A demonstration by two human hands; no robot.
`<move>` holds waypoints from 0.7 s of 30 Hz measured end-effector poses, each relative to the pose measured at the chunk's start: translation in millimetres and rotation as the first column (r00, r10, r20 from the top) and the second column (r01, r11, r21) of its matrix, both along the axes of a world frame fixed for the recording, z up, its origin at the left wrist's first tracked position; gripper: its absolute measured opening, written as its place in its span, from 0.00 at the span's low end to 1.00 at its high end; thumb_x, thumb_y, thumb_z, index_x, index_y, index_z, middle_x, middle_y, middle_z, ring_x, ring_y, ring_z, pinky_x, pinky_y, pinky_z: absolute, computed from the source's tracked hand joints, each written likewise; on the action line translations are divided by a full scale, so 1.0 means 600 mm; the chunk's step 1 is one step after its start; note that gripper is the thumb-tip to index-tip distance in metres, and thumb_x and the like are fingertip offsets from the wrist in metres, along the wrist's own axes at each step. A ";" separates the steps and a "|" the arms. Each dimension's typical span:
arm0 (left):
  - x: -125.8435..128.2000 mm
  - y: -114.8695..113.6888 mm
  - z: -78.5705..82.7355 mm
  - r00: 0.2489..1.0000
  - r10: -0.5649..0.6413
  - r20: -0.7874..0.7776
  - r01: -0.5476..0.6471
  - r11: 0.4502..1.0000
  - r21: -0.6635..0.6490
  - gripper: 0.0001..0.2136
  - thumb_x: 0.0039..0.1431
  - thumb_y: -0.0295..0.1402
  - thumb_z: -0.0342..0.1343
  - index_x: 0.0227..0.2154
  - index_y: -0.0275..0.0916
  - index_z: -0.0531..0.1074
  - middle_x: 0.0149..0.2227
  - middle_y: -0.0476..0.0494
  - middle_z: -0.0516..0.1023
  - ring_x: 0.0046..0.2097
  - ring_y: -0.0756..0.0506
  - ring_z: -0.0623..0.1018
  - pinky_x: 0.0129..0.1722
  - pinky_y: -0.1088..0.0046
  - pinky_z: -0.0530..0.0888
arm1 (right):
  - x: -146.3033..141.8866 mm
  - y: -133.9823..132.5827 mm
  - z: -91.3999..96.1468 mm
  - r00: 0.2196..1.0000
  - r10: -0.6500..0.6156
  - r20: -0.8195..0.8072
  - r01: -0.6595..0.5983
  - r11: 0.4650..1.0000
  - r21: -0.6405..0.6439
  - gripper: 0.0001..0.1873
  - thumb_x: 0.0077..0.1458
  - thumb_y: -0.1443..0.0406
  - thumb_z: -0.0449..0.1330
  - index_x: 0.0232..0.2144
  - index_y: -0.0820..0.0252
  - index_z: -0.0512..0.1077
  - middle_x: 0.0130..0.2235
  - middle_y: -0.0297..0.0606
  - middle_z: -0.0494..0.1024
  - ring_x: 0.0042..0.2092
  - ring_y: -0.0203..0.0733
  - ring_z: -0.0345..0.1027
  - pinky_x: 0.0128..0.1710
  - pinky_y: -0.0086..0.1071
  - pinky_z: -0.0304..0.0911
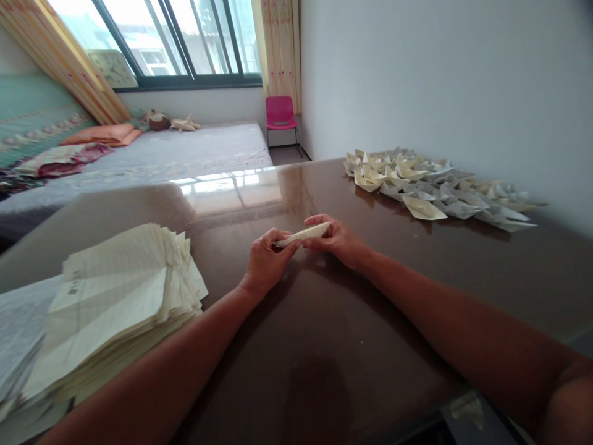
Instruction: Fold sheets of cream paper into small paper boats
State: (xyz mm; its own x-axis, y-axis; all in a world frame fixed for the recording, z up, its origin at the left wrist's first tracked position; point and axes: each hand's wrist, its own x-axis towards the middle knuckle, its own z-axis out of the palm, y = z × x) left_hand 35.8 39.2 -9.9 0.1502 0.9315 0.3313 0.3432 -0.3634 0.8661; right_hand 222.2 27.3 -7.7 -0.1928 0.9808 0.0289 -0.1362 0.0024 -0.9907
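Together, left hand (269,256) and right hand (340,241) pinch one folded paper (308,234)

The left hand is almost closed, with its thumb and fingers holding one end of the folded paper. The right hand is curled too, and pinches the other end. The folded paper is long, thin and cream. It is between the two hands, over the middle of the shiny brown table (324,321). On the left is a fat pile of papers (115,290). Far on the right sit lots of paper boats (421,209), cream and gray, near the wall (440,74). Past the table are a bed (204,145) and a pink chair (280,113).
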 end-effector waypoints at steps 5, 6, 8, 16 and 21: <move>0.003 -0.006 0.009 1.000 0.014 -0.005 -0.014 1.000 0.011 0.12 0.45 0.37 0.64 0.30 0.36 0.70 0.29 0.52 0.76 0.28 0.53 0.72 0.29 0.78 0.69 | 0.000 0.001 -0.001 0.999 -0.037 0.020 0.035 0.998 0.058 0.16 0.36 0.61 0.72 0.27 0.61 0.72 0.24 0.29 0.75 0.25 0.31 0.64 0.28 0.27 0.59; 0.004 -0.006 0.011 1.000 0.006 0.003 -0.006 1.000 0.001 0.14 0.45 0.36 0.64 0.32 0.37 0.69 0.29 0.52 0.75 0.27 0.53 0.72 0.28 0.79 0.69 | 0.001 0.002 -0.001 0.998 -0.049 0.026 0.047 0.996 0.076 0.16 0.36 0.62 0.72 0.26 0.61 0.72 0.23 0.29 0.75 0.25 0.31 0.64 0.28 0.27 0.59; 0.004 -0.007 0.013 0.999 -0.031 0.012 0.032 0.999 -0.026 0.16 0.45 0.35 0.64 0.37 0.37 0.69 0.29 0.53 0.75 0.27 0.52 0.72 0.28 0.79 0.69 | 0.003 0.003 0.000 0.997 -0.060 0.042 0.054 0.992 0.115 0.15 0.36 0.62 0.72 0.25 0.61 0.73 0.23 0.29 0.75 0.25 0.31 0.64 0.28 0.27 0.58; 0.001 -0.002 0.013 0.999 -0.047 -0.001 0.047 0.992 -0.116 0.11 0.44 0.35 0.64 0.31 0.36 0.75 0.25 0.53 0.76 0.25 0.53 0.71 0.26 0.79 0.68 | 0.016 0.009 -0.001 0.995 0.034 0.094 -0.038 0.999 0.035 0.14 0.41 0.59 0.70 0.30 0.61 0.76 0.26 0.33 0.78 0.27 0.33 0.66 0.29 0.28 0.60; -0.001 0.000 0.014 0.998 -0.048 0.026 0.052 0.988 -0.147 0.10 0.42 0.35 0.65 0.29 0.36 0.76 0.23 0.53 0.75 0.24 0.53 0.70 0.25 0.79 0.67 | 0.023 0.014 0.004 0.989 0.015 0.144 -0.035 0.990 0.136 0.13 0.41 0.58 0.70 0.25 0.61 0.76 0.25 0.33 0.77 0.28 0.33 0.66 0.32 0.29 0.59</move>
